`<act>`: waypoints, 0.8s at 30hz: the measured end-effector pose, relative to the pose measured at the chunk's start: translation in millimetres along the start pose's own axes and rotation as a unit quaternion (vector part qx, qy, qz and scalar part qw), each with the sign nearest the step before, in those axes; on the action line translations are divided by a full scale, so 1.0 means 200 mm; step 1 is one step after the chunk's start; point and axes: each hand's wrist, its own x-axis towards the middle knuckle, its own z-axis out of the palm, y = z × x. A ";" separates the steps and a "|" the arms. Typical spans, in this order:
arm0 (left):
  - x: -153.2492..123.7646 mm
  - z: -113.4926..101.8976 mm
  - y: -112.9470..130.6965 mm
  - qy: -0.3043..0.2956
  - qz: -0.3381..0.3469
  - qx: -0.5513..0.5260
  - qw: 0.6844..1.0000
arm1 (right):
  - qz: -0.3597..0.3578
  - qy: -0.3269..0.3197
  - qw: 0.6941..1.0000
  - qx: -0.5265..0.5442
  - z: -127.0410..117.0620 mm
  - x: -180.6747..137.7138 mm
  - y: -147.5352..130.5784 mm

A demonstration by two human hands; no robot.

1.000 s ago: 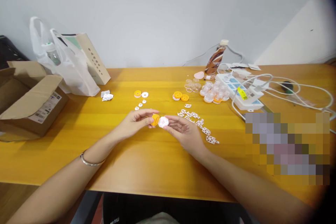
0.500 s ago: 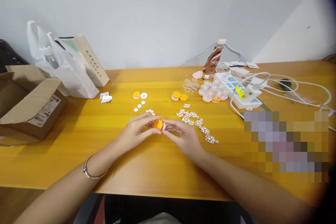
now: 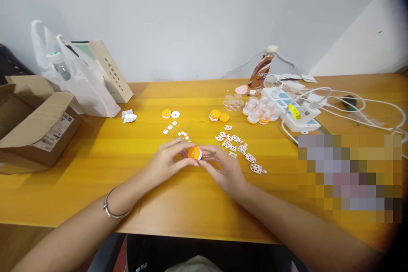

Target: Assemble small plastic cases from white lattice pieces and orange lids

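Note:
Between the fingertips of both hands is a small round orange and white plastic disc part [image 3: 194,153], held just above the table. My left hand [image 3: 170,158] pinches its orange side, and my right hand [image 3: 219,165] grips the white edge. Small white round pieces [image 3: 182,134] lie just beyond my left hand. To the right of my right hand lie several white spoked plastic pieces [image 3: 244,148]. Farther back sit an orange disc [image 3: 166,114] beside a white ring [image 3: 175,114], and more orange discs [image 3: 224,117].
A cluster of clear domed pieces with orange bases [image 3: 259,110] stands at the back right, near a power strip [image 3: 293,110] with white cables and a drink bottle [image 3: 262,68]. At left are an open cardboard box [image 3: 41,131], a plastic bag [image 3: 86,80] and crumpled foil [image 3: 129,116].
The orange and white part has turned in my fingers, so more of its orange face shows. Both hands keep hold of it in nearly the same place.

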 end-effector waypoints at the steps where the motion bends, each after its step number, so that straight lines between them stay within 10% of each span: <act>1: 0.00 0.00 0.00 -0.005 0.000 -0.005 1.000 | 0.002 0.001 1.000 -0.002 0.00 0.00 0.00; 14: 0.01 -0.06 0.03 -0.089 0.000 0.023 0.996 | 0.244 -0.049 0.935 0.251 0.03 0.04 0.02; 24: 0.01 -0.07 0.06 -0.109 -0.008 0.075 0.991 | 0.234 -0.040 0.942 0.238 0.04 0.02 0.01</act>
